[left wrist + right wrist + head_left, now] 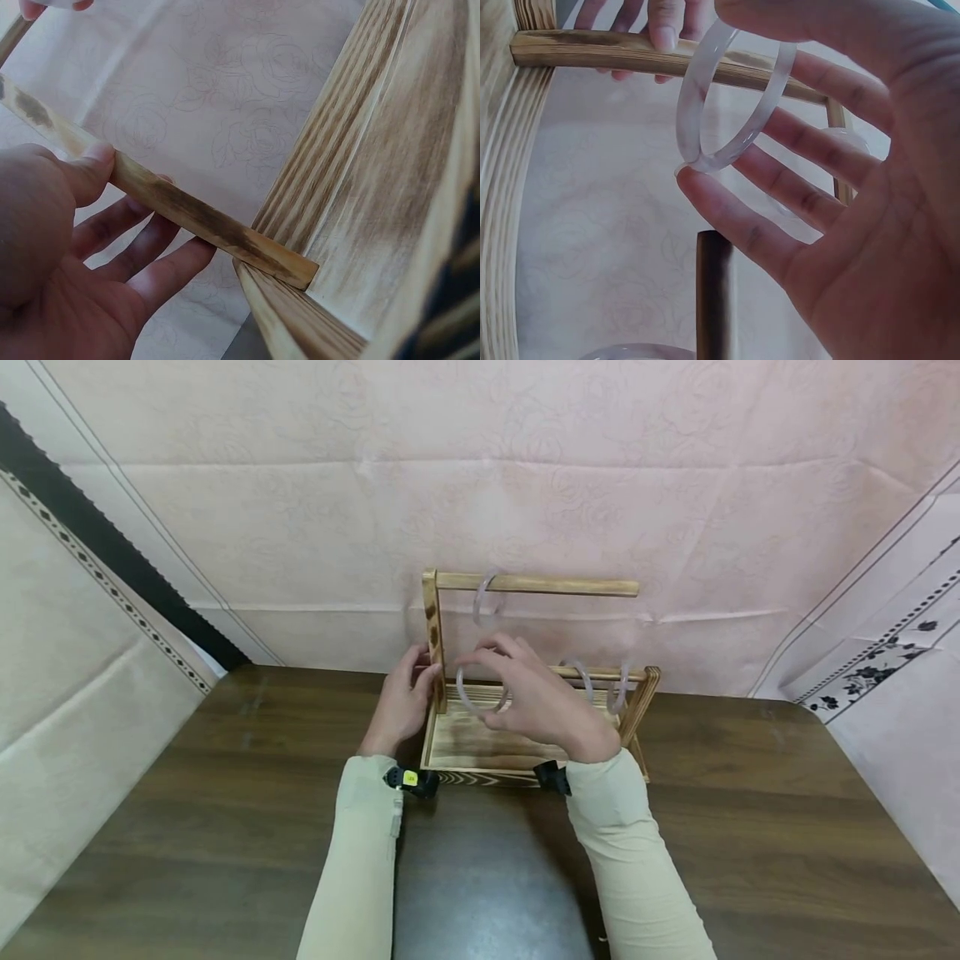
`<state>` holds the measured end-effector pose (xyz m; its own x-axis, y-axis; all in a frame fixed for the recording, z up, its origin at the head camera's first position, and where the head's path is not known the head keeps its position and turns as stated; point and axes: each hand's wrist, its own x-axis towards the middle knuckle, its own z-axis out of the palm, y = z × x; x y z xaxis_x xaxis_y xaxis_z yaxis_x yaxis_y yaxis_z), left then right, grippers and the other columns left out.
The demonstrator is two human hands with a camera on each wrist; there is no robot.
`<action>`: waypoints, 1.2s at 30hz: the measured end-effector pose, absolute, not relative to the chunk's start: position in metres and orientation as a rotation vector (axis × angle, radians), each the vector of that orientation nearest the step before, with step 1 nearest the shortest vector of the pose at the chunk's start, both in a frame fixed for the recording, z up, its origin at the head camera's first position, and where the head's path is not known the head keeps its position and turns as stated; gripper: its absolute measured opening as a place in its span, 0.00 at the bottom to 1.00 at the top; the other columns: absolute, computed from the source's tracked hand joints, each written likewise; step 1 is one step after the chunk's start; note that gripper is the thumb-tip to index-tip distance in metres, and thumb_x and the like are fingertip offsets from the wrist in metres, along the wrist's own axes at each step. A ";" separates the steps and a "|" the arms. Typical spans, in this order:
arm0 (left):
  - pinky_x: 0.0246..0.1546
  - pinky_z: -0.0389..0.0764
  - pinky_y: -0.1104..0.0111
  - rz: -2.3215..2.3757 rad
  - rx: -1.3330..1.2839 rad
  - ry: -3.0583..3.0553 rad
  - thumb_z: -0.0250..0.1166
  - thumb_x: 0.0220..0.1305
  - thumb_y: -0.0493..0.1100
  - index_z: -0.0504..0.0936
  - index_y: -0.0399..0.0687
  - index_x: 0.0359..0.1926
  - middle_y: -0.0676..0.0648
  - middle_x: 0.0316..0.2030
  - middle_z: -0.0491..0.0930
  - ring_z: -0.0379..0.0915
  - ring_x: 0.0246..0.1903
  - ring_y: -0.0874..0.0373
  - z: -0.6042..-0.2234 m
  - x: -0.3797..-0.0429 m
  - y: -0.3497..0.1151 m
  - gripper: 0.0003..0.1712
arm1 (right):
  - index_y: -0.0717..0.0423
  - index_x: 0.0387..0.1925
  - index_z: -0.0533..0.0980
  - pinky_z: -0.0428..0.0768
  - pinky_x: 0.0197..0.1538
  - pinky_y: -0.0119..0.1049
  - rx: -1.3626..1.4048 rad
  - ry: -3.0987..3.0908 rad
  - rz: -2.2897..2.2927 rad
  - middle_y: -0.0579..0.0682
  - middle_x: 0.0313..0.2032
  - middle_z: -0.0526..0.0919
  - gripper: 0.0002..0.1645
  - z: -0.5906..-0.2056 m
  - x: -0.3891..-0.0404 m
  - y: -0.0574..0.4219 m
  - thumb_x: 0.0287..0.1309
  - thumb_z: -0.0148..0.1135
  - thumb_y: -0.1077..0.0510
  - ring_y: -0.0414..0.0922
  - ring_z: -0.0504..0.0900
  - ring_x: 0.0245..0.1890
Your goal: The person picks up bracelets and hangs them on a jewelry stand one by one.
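A wooden bangle rack has a tall left post (432, 618), an upper bar (562, 585) and a lower bar (633, 675). Along that post my left hand (399, 710) grips, thumb on one side and fingertips on the other in the left wrist view. My right hand (536, 693) pinches a pale translucent bangle (690, 112) between thumb and a fingertip, other fingers spread. In the right wrist view, the lower bar's dark free end (714, 262) points up close below the held bangle. One bangle (477, 602) hangs on the upper bar; two more, including the rightmost bangle (622, 689), hang on the lower bar.
The rack's tray base (487, 779) stands at the back of a dark brown wooden table (262, 827). Right behind it hangs a pale pink patterned cloth (300, 527). A slanted right support (640, 706) carries the lower bar.
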<state>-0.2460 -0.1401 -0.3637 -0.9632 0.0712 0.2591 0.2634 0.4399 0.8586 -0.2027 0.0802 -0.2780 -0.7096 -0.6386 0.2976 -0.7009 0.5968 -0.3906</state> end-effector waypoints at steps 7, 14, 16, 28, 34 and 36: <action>0.58 0.80 0.49 -1.547 -0.291 -2.502 0.52 0.80 0.45 0.69 0.47 0.69 0.38 0.61 0.76 0.75 0.61 0.43 -0.365 -0.248 -0.138 0.21 | 0.46 0.67 0.73 0.72 0.71 0.47 1.115 -2.675 0.752 0.49 0.67 0.70 0.40 -0.275 -0.202 0.086 0.52 0.77 0.60 0.49 0.66 0.70; 0.58 0.80 0.50 -1.573 -0.290 -2.494 0.52 0.80 0.44 0.69 0.46 0.68 0.38 0.60 0.76 0.75 0.61 0.43 -0.366 -0.249 -0.138 0.20 | 0.48 0.66 0.73 0.72 0.70 0.47 1.108 -2.639 0.770 0.49 0.67 0.70 0.40 -0.270 -0.201 0.091 0.52 0.77 0.62 0.49 0.65 0.71; 0.58 0.79 0.50 -1.567 -0.286 -2.498 0.52 0.80 0.44 0.69 0.46 0.68 0.38 0.60 0.76 0.75 0.61 0.43 -0.366 -0.249 -0.138 0.20 | 0.49 0.66 0.73 0.71 0.71 0.47 1.114 -2.614 0.764 0.49 0.65 0.71 0.39 -0.268 -0.200 0.093 0.51 0.77 0.62 0.49 0.65 0.70; 0.59 0.79 0.49 -1.546 -0.280 -2.513 0.51 0.80 0.46 0.69 0.47 0.68 0.39 0.60 0.76 0.74 0.61 0.44 -0.365 -0.247 -0.139 0.21 | 0.49 0.66 0.73 0.68 0.72 0.47 1.102 -2.538 0.798 0.51 0.67 0.70 0.39 -0.267 -0.201 0.102 0.52 0.76 0.63 0.49 0.64 0.71; 0.59 0.79 0.49 -1.552 -0.280 -2.515 0.51 0.80 0.46 0.69 0.47 0.69 0.39 0.61 0.76 0.74 0.62 0.44 -0.364 -0.246 -0.140 0.21 | 0.51 0.67 0.73 0.69 0.71 0.46 1.103 -2.513 0.810 0.53 0.68 0.69 0.41 -0.264 -0.200 0.104 0.50 0.75 0.65 0.49 0.65 0.70; 0.60 0.79 0.49 -1.549 -0.277 -2.518 0.51 0.80 0.46 0.69 0.47 0.69 0.39 0.61 0.76 0.74 0.62 0.44 -0.364 -0.246 -0.139 0.21 | 0.52 0.67 0.72 0.71 0.70 0.46 1.096 -2.505 0.816 0.53 0.67 0.69 0.41 -0.263 -0.199 0.106 0.50 0.75 0.65 0.49 0.65 0.70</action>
